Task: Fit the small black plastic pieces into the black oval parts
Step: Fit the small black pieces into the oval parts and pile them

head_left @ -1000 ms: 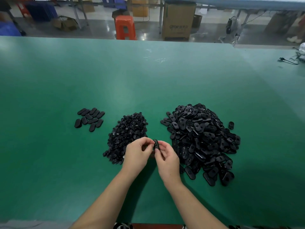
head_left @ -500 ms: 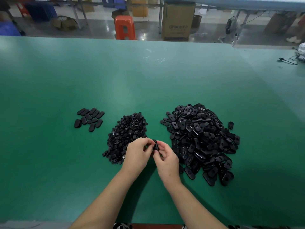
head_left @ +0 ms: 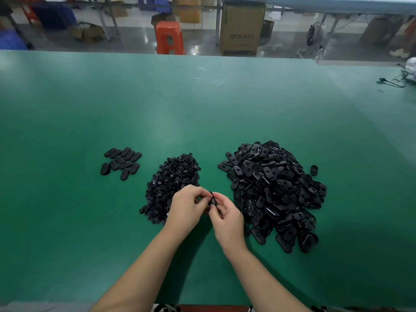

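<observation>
A black oval part (head_left: 212, 197) is held on edge between both hands, above the green table (head_left: 202, 113). My right hand (head_left: 227, 218) pinches it with thumb and fingertips. My left hand (head_left: 188, 207) has its fingers curled against the part's left side; whether a small piece sits under them is hidden. A heap of small black plastic pieces (head_left: 173, 183) lies just left of the hands. To the right lies a large pile of black oval parts (head_left: 274, 190). A neat group of oval parts (head_left: 121, 163) lies flat at the left.
One stray oval part (head_left: 314, 170) lies right of the large pile. A black cable (head_left: 391, 82) rests at the table's far right. Beyond the far edge stand an orange stool (head_left: 169, 37) and a cardboard box (head_left: 242, 28) on the floor.
Both hands stay in place around the oval part. The fingers have shifted slightly on it, drawing closer together.
</observation>
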The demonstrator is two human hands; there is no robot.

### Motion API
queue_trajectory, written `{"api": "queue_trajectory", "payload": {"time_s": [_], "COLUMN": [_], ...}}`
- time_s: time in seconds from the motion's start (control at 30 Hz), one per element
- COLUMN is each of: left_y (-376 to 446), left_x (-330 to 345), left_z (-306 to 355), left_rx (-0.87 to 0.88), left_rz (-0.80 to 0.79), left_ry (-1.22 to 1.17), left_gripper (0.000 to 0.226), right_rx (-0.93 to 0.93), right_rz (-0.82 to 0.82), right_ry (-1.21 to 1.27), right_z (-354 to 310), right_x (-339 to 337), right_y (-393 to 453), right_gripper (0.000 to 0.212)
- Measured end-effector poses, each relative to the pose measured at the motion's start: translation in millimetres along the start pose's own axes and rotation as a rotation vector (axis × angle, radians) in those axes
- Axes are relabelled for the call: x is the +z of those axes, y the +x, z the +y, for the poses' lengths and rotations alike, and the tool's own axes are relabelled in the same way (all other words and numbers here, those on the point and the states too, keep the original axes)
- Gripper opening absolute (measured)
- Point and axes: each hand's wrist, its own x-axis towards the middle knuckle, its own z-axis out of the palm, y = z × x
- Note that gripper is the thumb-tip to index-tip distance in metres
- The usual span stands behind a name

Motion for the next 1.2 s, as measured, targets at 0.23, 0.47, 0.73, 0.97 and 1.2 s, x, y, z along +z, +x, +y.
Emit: {"api": "queue_trajectory", "payload": {"time_s": [0.23,0.47,0.73,0.97,1.2], "left_y": [-2,-6,-19,-19,-10], "left_x": [6,6,8,4,6], "left_z": [0,-1,-11,-13,-10], "left_rx": [-0.079,-0.041,0.113,0.166,-0.051], "left_rz": [0.020,0.033,0.068,0.080,0.013], "left_ry": [-0.046,-0.005,-0.012,-0.007,-0.076], "left_gripper": [0.012,0.008,0.017,0.023,0.016], "right_rx": [-0.031,-0.077,-0.042,-0.104,-0.117], "right_rz": [0.011,0.027,0.058,0.053,0.076], "right_ry": [-0.022,-0.042,0.008,-0.081,-0.089], "right_z": [0,0,-2,-1,-2], "right_x": [1,1,2,3,2], "right_y": [0,0,0,-1,-1], "right_gripper": [0.035,0.040,0.030,0.040,0.032]}}
